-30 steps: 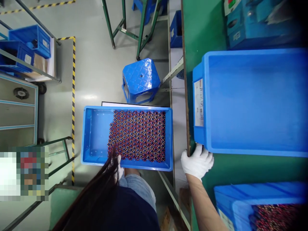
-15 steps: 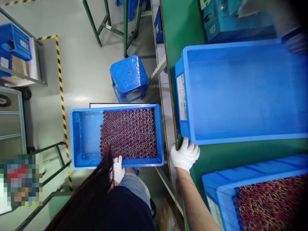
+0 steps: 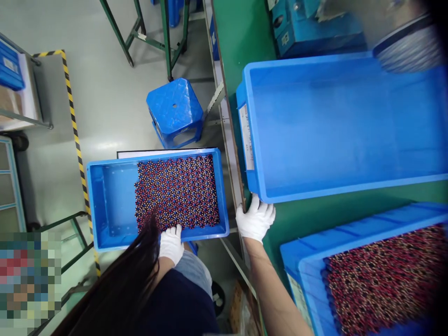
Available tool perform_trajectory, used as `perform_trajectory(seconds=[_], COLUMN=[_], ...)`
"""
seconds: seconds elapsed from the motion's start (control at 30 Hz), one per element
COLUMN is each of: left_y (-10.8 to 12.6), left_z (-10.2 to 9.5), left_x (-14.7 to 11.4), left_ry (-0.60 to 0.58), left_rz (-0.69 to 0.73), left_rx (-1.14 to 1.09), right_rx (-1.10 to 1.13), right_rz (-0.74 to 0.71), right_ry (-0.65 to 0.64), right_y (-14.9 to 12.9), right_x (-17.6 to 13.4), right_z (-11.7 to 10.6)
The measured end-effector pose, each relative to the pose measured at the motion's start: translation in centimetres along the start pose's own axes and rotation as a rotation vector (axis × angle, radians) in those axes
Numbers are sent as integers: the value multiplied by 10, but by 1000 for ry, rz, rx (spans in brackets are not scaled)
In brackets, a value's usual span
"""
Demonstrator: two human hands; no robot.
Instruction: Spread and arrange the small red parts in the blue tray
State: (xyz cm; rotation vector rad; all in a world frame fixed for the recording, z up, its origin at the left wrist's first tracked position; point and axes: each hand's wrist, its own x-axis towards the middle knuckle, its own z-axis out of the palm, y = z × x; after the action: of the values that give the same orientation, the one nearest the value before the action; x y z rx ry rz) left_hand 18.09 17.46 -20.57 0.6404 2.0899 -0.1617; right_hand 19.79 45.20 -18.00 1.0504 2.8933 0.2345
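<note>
My left hand point(image 3: 171, 245), in a white glove, grips the near rim of a shallow blue bin point(image 3: 224, 231), its fingers hooked over the edge. Many small round parts point(image 3: 178, 191), packed tightly, show dark, red and light spots and fill the bin's right side. My right hand point(image 3: 255, 221), also gloved in white, lies on the edge of the green table point(image 3: 229, 46) with its fingers apart. Its fingertips touch or nearly touch the near left corner of a larger blue bin point(image 3: 336, 130), whose visible floor is bare. Long hair partly covers the first bin's near rim.
A second parts bin point(image 3: 311, 247) stands at lower right, filled with reddish wire-like pieces. Another person's blurred arm point(image 3: 409, 46) reaches over the large bin. A blue stool point(image 3: 175, 109) stands beyond the first bin. Yellow-black tape point(image 3: 75, 135) marks the floor.
The whole view has shifted, so most things sit further left. My left hand is less covered by hair. The other person's arm has moved further over the large bin.
</note>
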Motion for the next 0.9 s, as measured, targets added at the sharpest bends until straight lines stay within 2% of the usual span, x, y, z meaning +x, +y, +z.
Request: perform_trajectory(seconds=[0.13,0.37,0.53,0.63,0.77,0.9], left_y=[11,26,30,37,49,58], left_z=[-4,-14,-23,-27,-28,-24], left_x=[2,20,16,13,18,29], left_ry=[-8,-77,-93,-93,-100,-111], left_rz=[74,41,18,61,118,111], left_rx=[-7,-27,-19,-16,-11,10], right_rx=[20,18,9,6,29,43], right_rz=[4,10,1,-1,4,10], right_ry=[-15,-35,-45,-44,-47,-64], right_y=[1,1,1,1,0,0], right_x=[0,0,1,2,2,5], right_z=[0,-1,-2,-3,-4,-6])
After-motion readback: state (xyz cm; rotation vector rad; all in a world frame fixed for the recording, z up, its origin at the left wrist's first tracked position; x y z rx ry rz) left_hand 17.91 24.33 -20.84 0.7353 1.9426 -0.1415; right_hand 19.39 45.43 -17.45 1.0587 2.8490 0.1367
